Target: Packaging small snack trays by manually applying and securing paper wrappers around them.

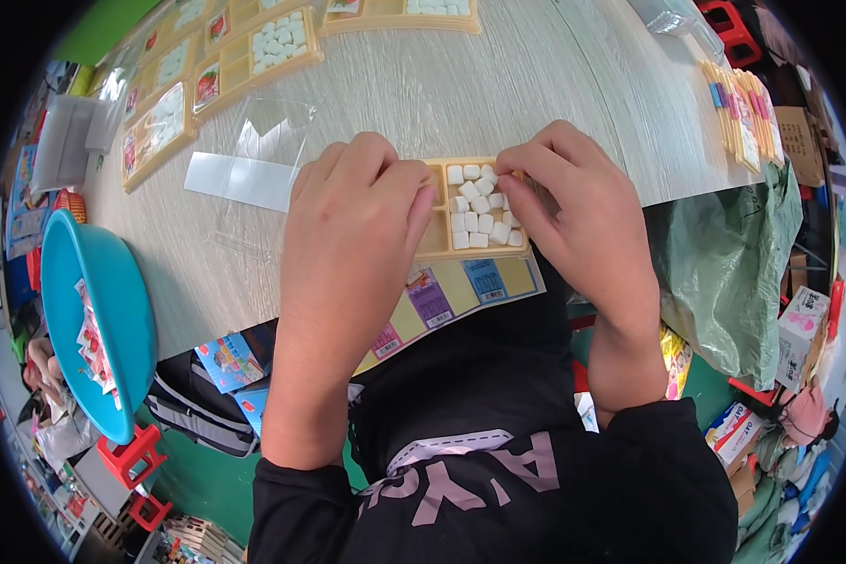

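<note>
In front of me a pale yellow plastic tray [432,246] lies at the table's near edge. Small white rounded pieces [475,202] fill its large right compartment; the narrow left compartments are partly covered by my fingers. My left hand [348,216] is closed at the tray's left end, thumb and forefinger against it. Over the tray's upper right part, my right hand [583,202] has thumb and forefinger pinched together among the white pieces. Whatever sits between those fingertips is hidden. A printed card with coloured panels [432,301] sticks out below the tray.
Filled trays [273,56] stand at the back left. Near my left hand lie clear plastic film [277,122] and a white strip [235,179]. A blue basin [127,310] with packets is at left. Bundled sticks [743,122] lie right, above a green plastic bag [724,273].
</note>
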A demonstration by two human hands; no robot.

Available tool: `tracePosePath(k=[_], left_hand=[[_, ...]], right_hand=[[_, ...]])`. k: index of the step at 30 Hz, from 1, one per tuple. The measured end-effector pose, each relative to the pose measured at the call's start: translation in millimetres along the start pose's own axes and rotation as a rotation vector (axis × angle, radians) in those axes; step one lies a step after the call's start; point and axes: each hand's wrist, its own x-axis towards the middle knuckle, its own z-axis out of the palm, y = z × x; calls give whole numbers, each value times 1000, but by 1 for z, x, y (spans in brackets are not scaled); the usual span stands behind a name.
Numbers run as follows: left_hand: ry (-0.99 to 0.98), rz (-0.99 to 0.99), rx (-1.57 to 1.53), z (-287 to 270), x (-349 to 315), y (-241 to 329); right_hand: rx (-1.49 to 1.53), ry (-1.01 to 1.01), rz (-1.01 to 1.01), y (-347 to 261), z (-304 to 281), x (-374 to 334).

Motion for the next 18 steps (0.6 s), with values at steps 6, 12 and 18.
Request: tracePosePath(k=[6, 12, 18], left_hand=[[16, 16, 48, -3, 1, 1], [177, 36, -121, -3, -3, 9], [122, 186, -211, 19, 0, 28]], right_hand=[[182, 104, -24, 10, 4, -9], [371, 131, 71, 17, 1, -22], [409, 146, 20, 23, 6, -23]])
